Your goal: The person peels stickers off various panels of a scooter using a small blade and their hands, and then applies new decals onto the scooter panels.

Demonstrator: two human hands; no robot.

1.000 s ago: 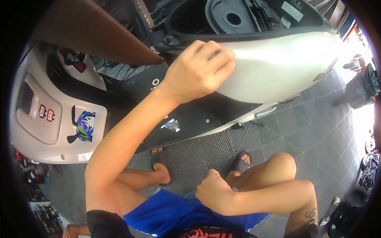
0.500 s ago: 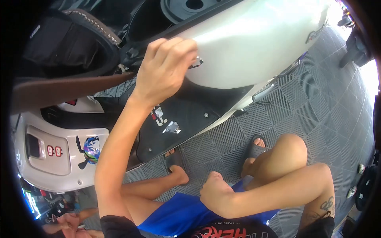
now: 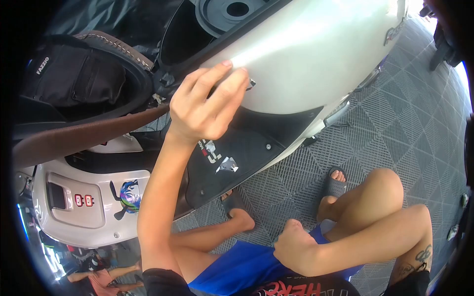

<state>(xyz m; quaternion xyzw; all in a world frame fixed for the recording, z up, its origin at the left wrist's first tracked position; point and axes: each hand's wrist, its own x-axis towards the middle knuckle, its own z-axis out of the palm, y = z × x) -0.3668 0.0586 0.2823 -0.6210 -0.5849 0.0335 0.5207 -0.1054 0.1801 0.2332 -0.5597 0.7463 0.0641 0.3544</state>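
Observation:
My left hand (image 3: 207,101) reaches up to the light, glossy side panel (image 3: 301,64) of a scooter. Its fingers are bent but apart, with the fingertips at the panel's surface. Just beside them, a small dark and silver piece (image 3: 251,85) shows on the panel, partly covered by my fingers. Over my lap, my right hand (image 3: 296,249) is curled closed above the blue shorts (image 3: 242,266). Whatever it may hold is hidden. Below my left wrist, the black footboard (image 3: 242,148) carries a torn silver sticker (image 3: 227,165).
The brown seat (image 3: 94,130) is raised at left, beside an open compartment with a black bag (image 3: 74,79). A white front panel (image 3: 74,217) has stickers. Grey floor tiles (image 3: 395,128) lie around my sandals (image 3: 335,187). Another person (image 3: 101,281) is at the lower left.
My left hand's fingers have spread from a tighter curl near the small piece. My right hand stays curled in my lap. The whole view has shifted slightly.

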